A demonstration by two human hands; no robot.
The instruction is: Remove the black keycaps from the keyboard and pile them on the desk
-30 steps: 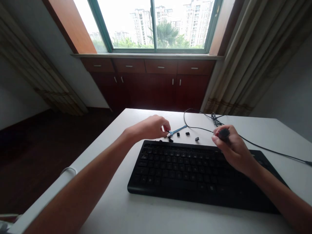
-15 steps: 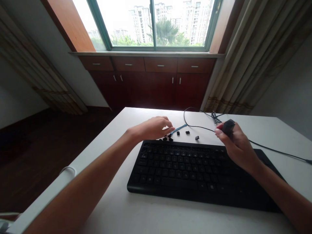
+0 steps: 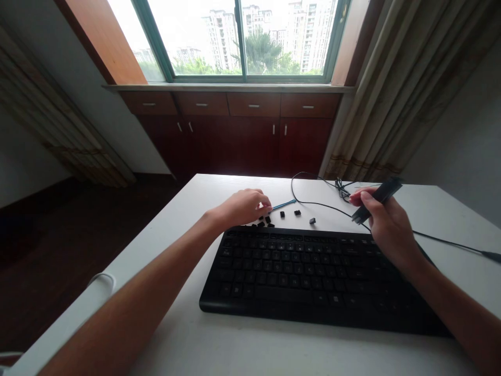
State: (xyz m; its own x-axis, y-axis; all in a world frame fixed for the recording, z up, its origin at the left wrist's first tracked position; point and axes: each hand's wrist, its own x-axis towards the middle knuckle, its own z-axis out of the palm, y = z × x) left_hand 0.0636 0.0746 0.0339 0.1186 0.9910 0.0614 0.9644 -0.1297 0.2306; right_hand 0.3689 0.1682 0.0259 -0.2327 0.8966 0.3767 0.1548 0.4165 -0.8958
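My left hand [image 3: 250, 204] is over the table behind the keyboard, its fingers curled and the fingertips drawn together. What they hold, if anything, is hidden. Just below the fingers lie several small black keycaps [image 3: 268, 220]. A thin blue stick [image 3: 285, 204] lies by the fingertips; I cannot tell whether they touch it. My right hand [image 3: 391, 230] is raised above the keyboard's right rear part, closed around a dark bar-shaped brush [image 3: 381, 194], which is tilted up to the right. The black keyboard [image 3: 289, 292] lies flat below both hands.
Three separate keycaps lie behind the keyboard, one of them a keycap [image 3: 312, 221] on the right. A black cable [image 3: 324, 204] loops over the white table [image 3: 250, 339] to a tied bundle [image 3: 342, 188]. Beyond the table stands a brown cabinet [image 3: 242, 141] under a window.
My right hand has turned the brush from nearly end-on to lengthwise, slanting up to the right. My left hand has shifted slightly among the keycaps. The whole view has moved a little.
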